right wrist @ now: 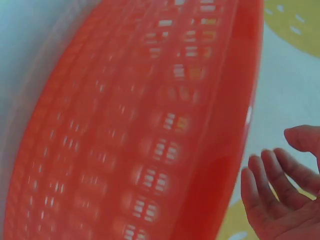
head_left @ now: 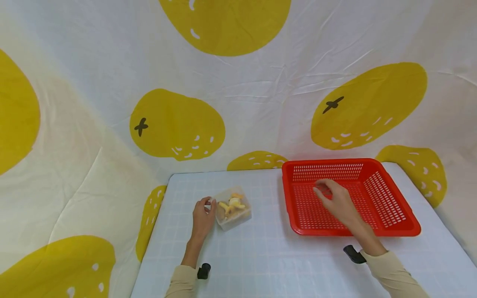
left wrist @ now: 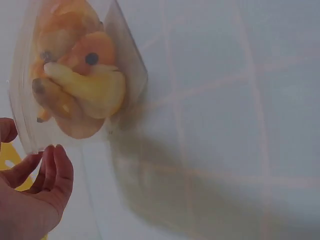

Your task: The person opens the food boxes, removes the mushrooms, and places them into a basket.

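Observation:
A clear plastic box (head_left: pixel 233 208) stands on the left half of the table. Inside it lie small yellow and orange pieces (left wrist: pixel 95 90) that look like toy fruit, some banana-shaped; the plastic blurs them. At the box's left edge, my left hand (head_left: pixel 203 217) holds the rim near a corner with its fingertips, also seen in the left wrist view. Over the red plastic basket (head_left: pixel 398 198) my right hand (head_left: pixel 337 203) hovers with loosely bent fingers and nothing in them. The right wrist view shows those fingers (right wrist: pixel 272 185) apart from the basket's rim.
The white checked tabletop (head_left: pixel 261 256) extends between the box and the basket. A cloth (head_left: pixel 261 95) printed with big yellow fruit hangs behind the table and along its left side. Dark straps (head_left: pixel 354 254) sit at both wrists.

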`<action>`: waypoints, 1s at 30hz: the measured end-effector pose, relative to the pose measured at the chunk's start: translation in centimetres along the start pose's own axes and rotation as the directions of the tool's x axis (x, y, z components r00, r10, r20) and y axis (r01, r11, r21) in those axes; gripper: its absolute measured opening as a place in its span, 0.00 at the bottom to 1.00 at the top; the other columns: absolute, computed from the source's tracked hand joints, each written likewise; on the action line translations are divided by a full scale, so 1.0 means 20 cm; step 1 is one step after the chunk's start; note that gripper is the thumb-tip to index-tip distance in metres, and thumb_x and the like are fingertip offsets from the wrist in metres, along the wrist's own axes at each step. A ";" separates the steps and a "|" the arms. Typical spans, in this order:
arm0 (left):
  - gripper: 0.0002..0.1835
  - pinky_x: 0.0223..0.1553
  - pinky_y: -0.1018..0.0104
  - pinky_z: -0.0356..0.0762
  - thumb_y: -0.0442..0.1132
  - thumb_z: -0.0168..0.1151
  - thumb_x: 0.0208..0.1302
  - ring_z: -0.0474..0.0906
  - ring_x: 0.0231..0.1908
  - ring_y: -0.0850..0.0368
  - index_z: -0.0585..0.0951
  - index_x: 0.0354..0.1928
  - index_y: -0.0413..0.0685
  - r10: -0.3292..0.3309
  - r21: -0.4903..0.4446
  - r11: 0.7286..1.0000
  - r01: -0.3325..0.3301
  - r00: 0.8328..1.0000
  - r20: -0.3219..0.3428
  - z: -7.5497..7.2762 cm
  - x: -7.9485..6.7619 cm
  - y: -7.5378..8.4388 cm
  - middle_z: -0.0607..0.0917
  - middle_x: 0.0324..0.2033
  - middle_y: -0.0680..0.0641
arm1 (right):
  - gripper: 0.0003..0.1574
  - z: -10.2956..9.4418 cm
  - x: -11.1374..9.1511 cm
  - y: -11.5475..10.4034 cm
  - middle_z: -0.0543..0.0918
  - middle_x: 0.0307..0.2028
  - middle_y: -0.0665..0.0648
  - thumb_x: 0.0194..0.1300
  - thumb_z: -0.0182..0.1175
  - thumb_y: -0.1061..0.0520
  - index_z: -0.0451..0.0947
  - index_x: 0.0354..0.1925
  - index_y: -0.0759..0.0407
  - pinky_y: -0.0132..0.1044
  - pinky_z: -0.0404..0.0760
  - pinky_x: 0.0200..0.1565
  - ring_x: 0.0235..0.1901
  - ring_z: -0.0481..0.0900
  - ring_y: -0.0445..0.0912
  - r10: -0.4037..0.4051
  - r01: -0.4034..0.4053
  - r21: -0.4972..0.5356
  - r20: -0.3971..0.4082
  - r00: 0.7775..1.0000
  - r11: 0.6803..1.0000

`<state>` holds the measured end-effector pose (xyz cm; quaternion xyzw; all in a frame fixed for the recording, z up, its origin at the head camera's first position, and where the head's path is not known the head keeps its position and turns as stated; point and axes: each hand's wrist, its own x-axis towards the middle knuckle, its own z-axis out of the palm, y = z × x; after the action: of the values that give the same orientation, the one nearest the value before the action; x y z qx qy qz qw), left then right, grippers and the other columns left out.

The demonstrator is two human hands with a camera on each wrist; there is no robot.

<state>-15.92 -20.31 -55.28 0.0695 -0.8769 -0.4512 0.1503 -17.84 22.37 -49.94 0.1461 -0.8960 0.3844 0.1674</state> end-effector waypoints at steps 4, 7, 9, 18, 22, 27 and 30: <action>0.19 0.36 0.66 0.76 0.40 0.62 0.73 0.79 0.39 0.50 0.80 0.57 0.33 -0.086 -0.073 0.994 0.086 0.996 0.006 0.01 0.00 0.00 0.81 0.44 0.39 | 0.14 0.05 0.00 -0.04 0.86 0.42 0.59 0.68 0.68 0.63 0.81 0.51 0.65 0.40 0.86 0.44 0.40 0.83 0.52 0.011 -0.011 0.041 0.018 1.000 0.999; 0.19 0.36 0.68 0.77 0.42 0.63 0.74 0.80 0.42 0.48 0.80 0.58 0.35 -0.148 -0.119 0.981 0.150 0.989 0.027 0.01 0.00 0.00 0.81 0.48 0.38 | 0.14 0.10 0.01 -0.08 0.86 0.42 0.58 0.69 0.68 0.62 0.81 0.51 0.65 0.48 0.86 0.45 0.41 0.84 0.52 0.034 -0.037 0.073 0.039 0.999 0.997; 0.20 0.36 0.70 0.78 0.42 0.63 0.74 0.80 0.44 0.47 0.80 0.59 0.36 -0.175 -0.146 0.973 0.179 0.984 0.041 0.01 0.00 0.00 0.81 0.50 0.38 | 0.14 0.13 0.01 -0.11 0.86 0.42 0.58 0.69 0.68 0.62 0.81 0.51 0.65 0.52 0.86 0.46 0.41 0.84 0.52 0.044 -0.049 0.101 0.052 0.998 0.994; 0.22 0.35 0.73 0.80 0.43 0.65 0.73 0.80 0.44 0.49 0.78 0.61 0.35 -0.185 -0.261 0.944 0.203 0.979 0.091 0.00 -0.01 -0.02 0.80 0.54 0.35 | 0.15 0.28 0.02 -0.25 0.86 0.43 0.55 0.69 0.68 0.61 0.80 0.52 0.64 0.45 0.86 0.49 0.43 0.83 0.49 0.082 -0.117 0.242 0.150 0.985 0.963; 0.25 0.38 0.72 0.81 0.44 0.67 0.71 0.79 0.46 0.50 0.77 0.62 0.35 -0.176 -0.310 0.928 0.205 0.977 0.119 -0.01 -0.03 -0.03 0.79 0.56 0.35 | 0.15 0.34 0.01 -0.30 0.85 0.43 0.54 0.70 0.68 0.60 0.79 0.53 0.61 0.40 0.85 0.48 0.43 0.83 0.47 0.073 -0.122 0.264 0.190 0.979 0.957; 0.32 0.43 0.74 0.77 0.45 0.71 0.68 0.76 0.52 0.47 0.72 0.68 0.38 -0.168 -0.330 0.919 0.214 0.972 0.164 0.00 -0.05 -0.05 0.76 0.61 0.36 | 0.13 0.43 0.01 -0.36 0.86 0.42 0.53 0.70 0.67 0.59 0.80 0.51 0.60 0.40 0.86 0.48 0.42 0.83 0.45 0.039 -0.104 0.298 0.216 0.976 0.949; 0.37 0.48 0.70 0.77 0.42 0.73 0.66 0.73 0.56 0.45 0.68 0.72 0.40 -0.149 -0.348 0.914 0.211 0.969 0.197 0.00 -0.07 -0.08 0.72 0.64 0.36 | 0.13 0.48 0.01 -0.40 0.86 0.42 0.53 0.70 0.67 0.61 0.80 0.51 0.61 0.40 0.86 0.48 0.41 0.83 0.46 0.014 -0.089 0.328 0.224 0.975 0.941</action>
<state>-14.56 -20.83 -56.82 0.0832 -0.7767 -0.6227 0.0447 -16.69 10.01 -51.05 0.1903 -0.8338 0.5172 0.0306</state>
